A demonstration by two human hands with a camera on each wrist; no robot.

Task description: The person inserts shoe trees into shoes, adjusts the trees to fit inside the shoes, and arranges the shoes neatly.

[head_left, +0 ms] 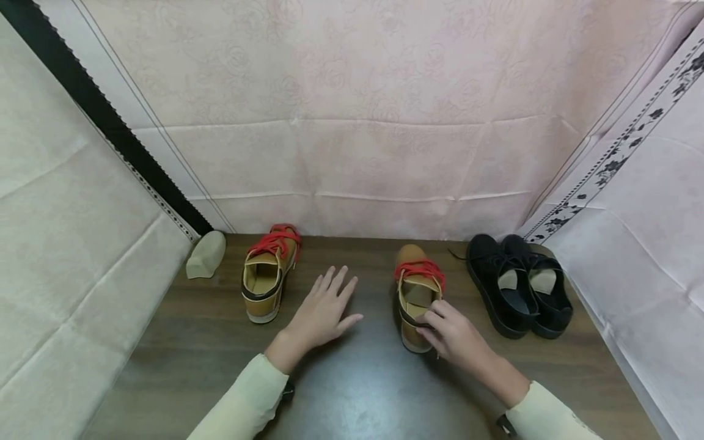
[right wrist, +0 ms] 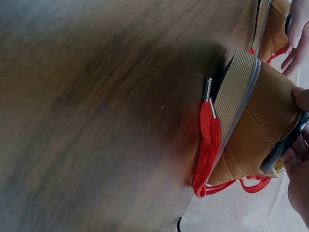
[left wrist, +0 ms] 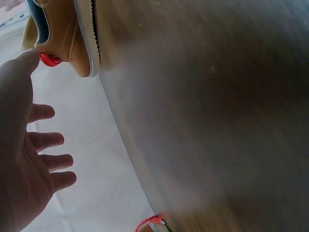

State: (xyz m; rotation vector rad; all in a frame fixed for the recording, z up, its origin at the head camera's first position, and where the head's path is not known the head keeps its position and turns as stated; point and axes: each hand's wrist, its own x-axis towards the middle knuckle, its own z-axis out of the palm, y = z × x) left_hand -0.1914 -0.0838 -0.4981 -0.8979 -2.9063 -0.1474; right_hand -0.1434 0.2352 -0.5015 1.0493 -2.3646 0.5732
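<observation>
Right tan shoe point(head_left: 419, 287) with red laces point(head_left: 420, 269) sits just left of the pair of black shoes point(head_left: 525, 290), toe pointing away, its heel collar pinched by the right hand point(head_left: 453, 335): fingertips at the collar's rim, thumb on the outside of the heel. Further left of the black pair, the left hand point(head_left: 324, 311) has its fingers spread and holds nothing. Still further left of that pair stands another tan shoe point(head_left: 285, 269), then a cream insert point(head_left: 206, 255).
</observation>
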